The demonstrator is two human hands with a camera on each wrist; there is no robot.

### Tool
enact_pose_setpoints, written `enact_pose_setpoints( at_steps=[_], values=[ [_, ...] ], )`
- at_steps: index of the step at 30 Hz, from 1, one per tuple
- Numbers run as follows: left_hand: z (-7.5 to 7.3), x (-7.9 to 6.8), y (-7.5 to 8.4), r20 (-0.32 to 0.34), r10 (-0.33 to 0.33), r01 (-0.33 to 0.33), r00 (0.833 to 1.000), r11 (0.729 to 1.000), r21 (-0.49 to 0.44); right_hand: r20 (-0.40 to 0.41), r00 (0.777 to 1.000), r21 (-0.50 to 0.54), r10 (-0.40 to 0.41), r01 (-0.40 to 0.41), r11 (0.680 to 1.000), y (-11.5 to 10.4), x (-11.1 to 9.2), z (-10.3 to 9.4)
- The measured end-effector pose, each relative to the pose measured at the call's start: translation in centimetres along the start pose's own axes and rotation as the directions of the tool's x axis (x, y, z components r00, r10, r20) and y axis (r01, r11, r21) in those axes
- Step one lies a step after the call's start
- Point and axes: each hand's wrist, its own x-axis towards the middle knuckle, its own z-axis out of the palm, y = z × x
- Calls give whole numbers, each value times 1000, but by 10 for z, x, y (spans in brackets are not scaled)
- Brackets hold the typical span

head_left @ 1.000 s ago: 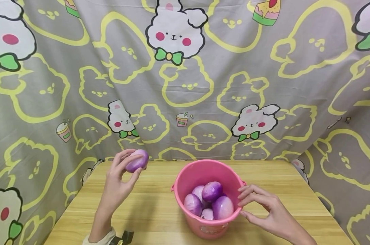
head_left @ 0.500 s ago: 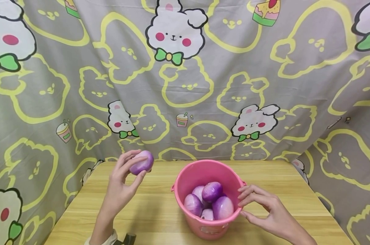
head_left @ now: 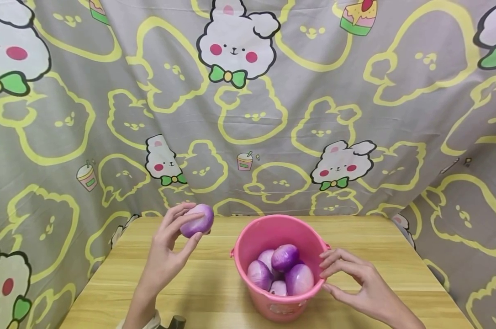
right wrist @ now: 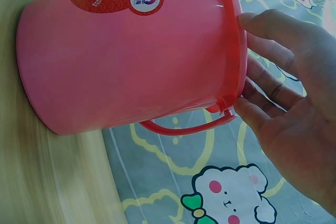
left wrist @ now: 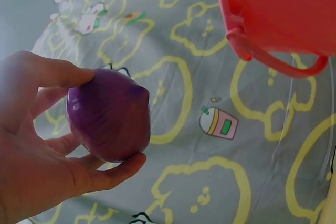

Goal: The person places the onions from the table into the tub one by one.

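My left hand (head_left: 170,246) holds a purple onion (head_left: 197,221) between thumb and fingertips, raised left of a pink bucket (head_left: 272,305). In the left wrist view the onion (left wrist: 110,116) shows its pointed end, with fingers and thumb on opposite sides. The bucket stands upright on the table and has several purple onions (head_left: 285,258) inside; others beneath are partly hidden. At the bucket's right side, my right hand (head_left: 361,278) grips the rim with thumb and fingertips. The right wrist view shows these fingers (right wrist: 262,85) spread along the edge of the bucket (right wrist: 126,72).
A wood-grain table (head_left: 215,274) carries the bucket. The bucket's handle (right wrist: 184,129) hangs down along its outside. A grey curtain (head_left: 248,114) with rabbit prints closes off the back and both sides. A dark strap piece (head_left: 177,321) shows by my left wrist.
My left hand has moved right and slightly down with the onion, closer to the bucket. My right hand and the bucket have stayed in place.
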Motion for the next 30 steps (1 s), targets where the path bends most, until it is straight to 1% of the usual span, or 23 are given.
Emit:
enact_pose_setpoints(
  at_steps=[4, 13, 19, 24, 30],
  values=[
    [5, -1, 1, 13, -5, 5, 1000, 1000, -16, -2, 1000, 5, -5, 5, 1000, 0, 0, 0],
    [11, -2, 3, 16, -9, 10, 1000, 999, -33, 2, 1000, 15, -11, 11, 1000, -1, 2, -1],
    [15, 0, 3, 29, 1, 0, 1000, 999, -48, -7, 1000, -8, -7, 7, 1000, 0, 2, -2],
    [18, -1, 3, 35, 5, -3, 999, 998, -59, -2, 1000, -21, 20, -20, 1000, 2, 1, -3],
    [25, -2, 5, 79, 15, -10, 997, 998, -60, -5, 999, -19, 44, -44, 999, 3, -3, -2]
  ],
)
